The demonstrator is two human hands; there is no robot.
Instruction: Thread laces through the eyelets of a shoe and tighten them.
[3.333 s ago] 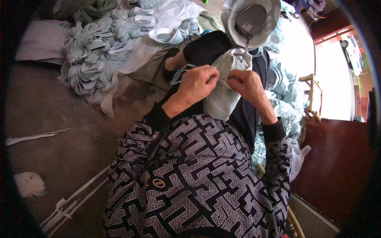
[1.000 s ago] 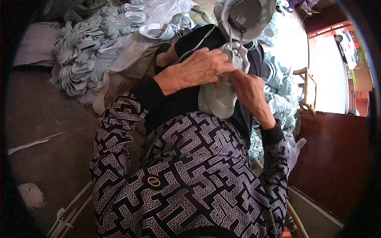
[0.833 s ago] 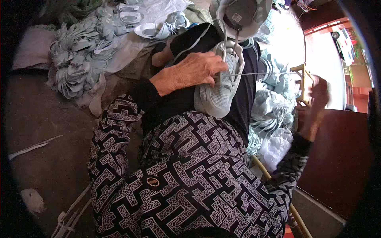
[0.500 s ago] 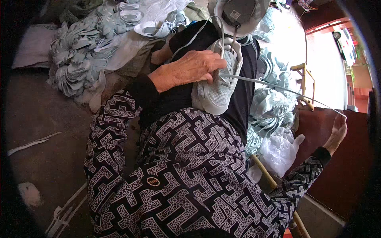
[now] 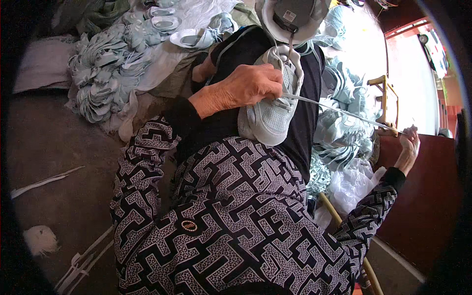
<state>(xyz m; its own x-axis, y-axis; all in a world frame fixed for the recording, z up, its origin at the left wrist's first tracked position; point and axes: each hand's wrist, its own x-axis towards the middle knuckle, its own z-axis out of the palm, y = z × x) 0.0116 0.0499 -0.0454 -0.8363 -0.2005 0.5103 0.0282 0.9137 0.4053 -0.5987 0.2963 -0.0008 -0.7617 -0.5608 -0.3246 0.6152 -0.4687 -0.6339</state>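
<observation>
A pale grey shoe upper [image 5: 268, 123] with mesh panels lies across my black-trousered thighs, toe toward me. My left hand [image 5: 250, 84] is closed on its left side by the eyelets, fingers curled inward; the fingertips are partly hidden. From the eyelets a flat light grey shoelace [image 5: 339, 112] runs taut to the right. Its far stretch is pinched in my right hand [image 5: 409, 146], held out well away from the shoe. Just beyond the shoe's heel is a rounded off-white piece [image 5: 322, 12] with a dark lining and a small white label.
Piles of pale blue-grey shoe uppers lie on the left [image 5: 101, 73] and right [image 5: 344, 130]. A clear plastic bag [image 5: 349, 184] sits beside the right pile. Yellowish chair-like frame [image 5: 384, 101] stands behind it, near a dark red panel [image 5: 427, 191]. Loose strips [image 5: 83, 265] lie on the floor.
My right hand has come inward and slightly up, still with the lace. The lace loop left of the shoe has dropped from above my left hand. My left hand stays at the eyelets.
</observation>
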